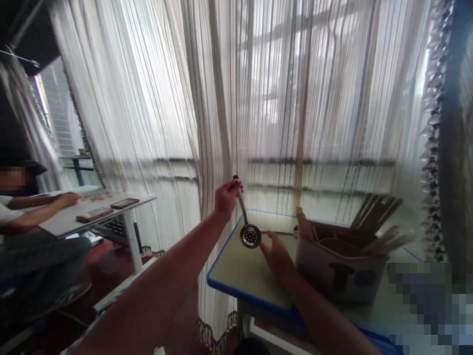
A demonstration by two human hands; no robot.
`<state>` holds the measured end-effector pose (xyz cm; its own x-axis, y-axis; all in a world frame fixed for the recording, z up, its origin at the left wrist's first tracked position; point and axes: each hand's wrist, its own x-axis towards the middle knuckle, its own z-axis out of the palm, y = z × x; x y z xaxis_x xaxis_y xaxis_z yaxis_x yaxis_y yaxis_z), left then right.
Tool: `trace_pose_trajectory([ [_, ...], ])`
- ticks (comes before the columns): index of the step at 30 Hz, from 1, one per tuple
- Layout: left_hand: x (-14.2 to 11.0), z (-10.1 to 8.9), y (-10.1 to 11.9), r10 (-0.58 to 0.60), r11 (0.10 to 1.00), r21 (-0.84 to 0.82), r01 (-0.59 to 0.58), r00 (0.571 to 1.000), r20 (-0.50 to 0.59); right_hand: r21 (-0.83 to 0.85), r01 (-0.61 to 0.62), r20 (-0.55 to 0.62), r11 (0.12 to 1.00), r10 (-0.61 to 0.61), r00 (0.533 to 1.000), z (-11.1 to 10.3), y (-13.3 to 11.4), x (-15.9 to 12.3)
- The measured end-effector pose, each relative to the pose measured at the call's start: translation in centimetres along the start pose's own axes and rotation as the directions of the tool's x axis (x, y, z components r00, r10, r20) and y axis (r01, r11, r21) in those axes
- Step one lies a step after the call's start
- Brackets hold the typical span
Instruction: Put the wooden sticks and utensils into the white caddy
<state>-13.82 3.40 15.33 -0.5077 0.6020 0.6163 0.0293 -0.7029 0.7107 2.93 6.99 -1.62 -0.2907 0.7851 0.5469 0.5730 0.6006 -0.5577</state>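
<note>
My left hand (227,195) is closed around the upper handle of a metal slotted ladle (251,236). The ladle hangs bowl-down over the left part of a small table, its round bowl pierced with holes. Beside that bowl, on its right, is my right hand (276,253) with fingers apart; whether a fingertip touches the rim I cannot tell. A second thin metal utensil (281,232) lies on the tabletop behind my right hand, partly hidden by the ladle and the fingers.
The green-topped table (232,266) has a blue edge. On its right stands a box (340,276) holding wooden pieces (377,212). Sheer curtains (273,123) hang behind. At the left a person (40,212) sits at a white table (62,222) with two flat trays (95,214).
</note>
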Motion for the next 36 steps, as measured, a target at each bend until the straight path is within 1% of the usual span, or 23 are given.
trace_pose_trajectory([
  [2,-1.0,0.3,1.6,-0.042,0.999,-0.019,0.042,0.998,0.037,0.103,-0.004,-0.031,0.995,0.007,1.0,-0.5,-0.4,-0.4],
  [3,-1.6,0.5,2.3,-0.056,0.998,-0.021,0.057,0.997,0.05,0.148,-0.028,-0.032,0.989,0.033,0.999,-0.9,-0.8,-0.7],
  [6,-3.0,0.6,4.1,-0.076,0.996,-0.034,0.078,0.995,0.058,0.298,-0.128,0.026,0.946,0.126,0.992,-2.8,-2.1,-2.1],
  [9,-4.1,0.8,5.7,-0.049,0.998,-0.046,0.048,0.999,-0.011,0.426,-0.162,0.075,0.89,0.144,0.987,-4.9,-3.8,-3.8],
  [12,-5.3,1.1,7.4,-0.042,0.994,-0.099,0.034,0.996,-0.08,0.441,-0.174,0.091,0.88,0.149,0.985,-6.8,-5.2,-5.0],
  [14,-6.2,1.4,8.9,-0.09,0.982,-0.172,0.073,0.992,-0.089,0.414,-0.189,0.102,0.89,0.161,0.982,-8.2,-6.0,-5.5],
  [16,-7.0,1.5,10.5,-0.138,0.967,-0.223,0.12,0.988,-0.067,0.385,-0.2,0.086,0.901,0.18,0.98,-9.7,-6.6,-5.8],
  [18,-7.7,1.3,12.0,-0.163,0.963,-0.222,0.153,0.986,-0.03,0.366,-0.201,0.047,0.908,0.198,0.979,-11.3,-7.2,-6.0],
  [21,-8.0,0.6,13.9,-0.195,0.966,-0.173,0.193,0.981,0.007,0.348,-0.192,0.005,0.917,0.203,0.979,-13.9,-7.8,-5.9],
  [23,-8.1,0.2,14.7,-0.21,0.964,-0.164,0.211,0.978,0.023,0.303,-0.16,0.007,0.939,0.166,0.986,-15.5,-7.8,-5.7],
  [26,-8.2,0.3,15.4,-0.21,0.959,-0.183,0.218,0.976,0.061,0.193,-0.058,-0.001,0.979,0.059,0.998,-17.8,-7.4,-5.0],
  [28,-8.3,1.0,15.5,-0.196,0.96,-0.185,0.208,0.977,0.083,0.121,-0.036,0.011,0.992,0.035,0.999,-19.3,-7.3,-4.7],
  [31,-8.6,2.6,15.5,-0.151,0.969,-0.182,0.169,0.983,0.106,-0.01,-0.071,0.014,0.997,0.071,0.997,-21.5,-7.7,-4.5],
  [34,-8.5,4.5,15.2,-0.124,0.97,-0.193,0.15,0.982,0.143,-0.163,-0.038,-0.072,0.986,0.027,0.997,-23.2,-8.0,-4.5],
  [36,-8.3,5.8,14.8,-0.11,0.969,-0.201,0.145,0.978,0.176,-0.261,-0.023,-0.132,0.965,-0.012,0.991,-24.1,-7.6,-4.3],
])
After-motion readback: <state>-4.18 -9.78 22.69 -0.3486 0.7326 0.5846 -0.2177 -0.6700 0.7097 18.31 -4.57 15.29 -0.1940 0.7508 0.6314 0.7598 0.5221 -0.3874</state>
